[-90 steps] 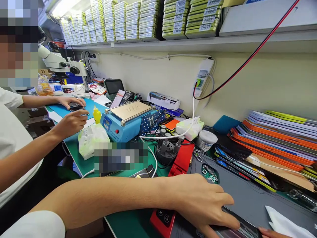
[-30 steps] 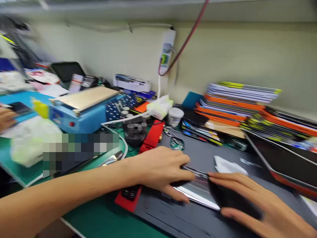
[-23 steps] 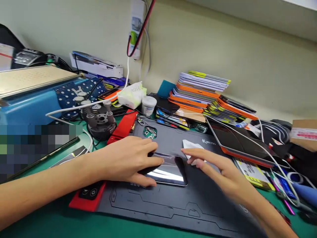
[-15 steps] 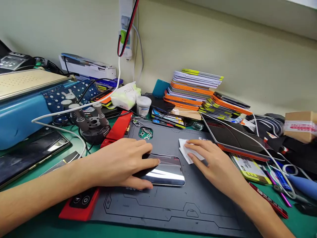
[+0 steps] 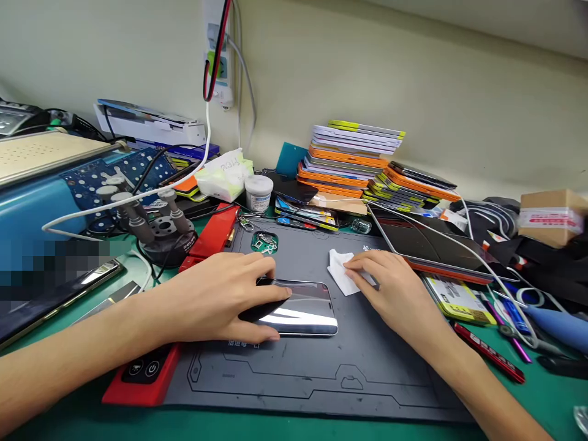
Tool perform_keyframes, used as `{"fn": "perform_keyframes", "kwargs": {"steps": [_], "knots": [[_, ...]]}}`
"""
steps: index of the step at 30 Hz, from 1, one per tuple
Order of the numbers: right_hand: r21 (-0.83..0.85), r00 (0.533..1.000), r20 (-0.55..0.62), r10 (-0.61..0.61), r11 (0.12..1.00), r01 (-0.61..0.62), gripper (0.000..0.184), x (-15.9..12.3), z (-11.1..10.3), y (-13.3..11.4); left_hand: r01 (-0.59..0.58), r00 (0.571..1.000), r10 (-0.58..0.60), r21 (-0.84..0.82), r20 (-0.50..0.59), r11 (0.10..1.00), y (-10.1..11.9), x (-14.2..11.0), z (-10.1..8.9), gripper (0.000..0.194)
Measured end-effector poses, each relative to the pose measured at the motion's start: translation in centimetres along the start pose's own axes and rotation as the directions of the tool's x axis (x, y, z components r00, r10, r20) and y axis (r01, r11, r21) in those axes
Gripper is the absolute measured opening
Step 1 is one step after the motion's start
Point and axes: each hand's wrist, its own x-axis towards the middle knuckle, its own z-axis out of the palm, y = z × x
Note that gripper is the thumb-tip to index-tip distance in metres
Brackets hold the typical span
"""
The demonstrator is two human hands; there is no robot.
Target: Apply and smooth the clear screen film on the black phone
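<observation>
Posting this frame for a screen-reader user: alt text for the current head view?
Left hand rests on a phone lying on a dark mat, while the right hand pinches a white cloth on the same mat. Behind are a white tub, stacked flat cases and a large dark-screened device; a red tool lies at right.

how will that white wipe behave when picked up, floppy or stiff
Probably floppy: the wipe lies creased, with uneven edges. It looks thin, so likely light, and it may bunch or fold at the right hand rather than lift flat.
</observation>
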Motion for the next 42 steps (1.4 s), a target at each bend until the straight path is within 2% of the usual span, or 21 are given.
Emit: {"fn": "perform_keyframes", "kwargs": {"steps": [6,10,14,19,24,28,33,38,42], "knots": [[0.067,0.996,0.027,0.087,0.994,-0.088,0.009,0.1,-0.2,-0.2,-0.021,1.0,0.021,0.023,-0.018,1.0,0.0,0.0,-0.1,0.051],[0.116,0.991,0.029,0.131,0.984,-0.134,0.013,0.2,0.2,0.0,-0.019,0.999,0.02,0.012,-0.033,1.0,0.0,0.0,0.0,0.05],[0.176,0.995,0.027,0.091,0.98,-0.094,0.016,0.4,-0.4,-0.5,-0.025,0.999,0.025,0.006,-0.036,1.0,0.0,0.0,0.0,0.05],[0.298,0.999,0.046,0.001,0.955,-0.015,0.011,0.6,-1.5,-2.9,-0.008,0.999,0.007,-0.018,-0.039,1.0,0.0,-0.1,-0.1,0.05],[0.273,0.992,0.072,-0.108,0.958,0.085,0.011,0.3,-1.0,-3.8,0.022,1.0,-0.021,-0.036,0.008,0.999,0.1,-0.1,-0.1,0.052],[0.23,0.995,0.019,-0.097,0.969,0.09,0.016,0.1,-0.8,-3.3,0.008,1.0,-0.008,-0.019,0.01,1.0,0.0,-0.1,-0.1,0.051],[0.147,0.999,-0.046,-0.019,0.989,0.026,0.022,0.2,-1.1,-2.8,-0.003,1.0,0.003,-0.014,-0.001,1.0,-0.1,-0.1,0.0,0.049],[0.174,1.0,-0.003,-0.007,0.985,0.008,0.024,0.2,-1.1,-3.0,-0.007,1.0,0.007,-0.015,-0.012,1.0,-0.1,-0.1,0.0,0.049],[0.229,0.992,0.077,-0.099,0.97,0.079,0.028,0.3,-1.1,-3.5,-0.005,1.0,0.005,-0.019,-0.023,1.0,-0.1,-0.1,0.1,0.048]]}}
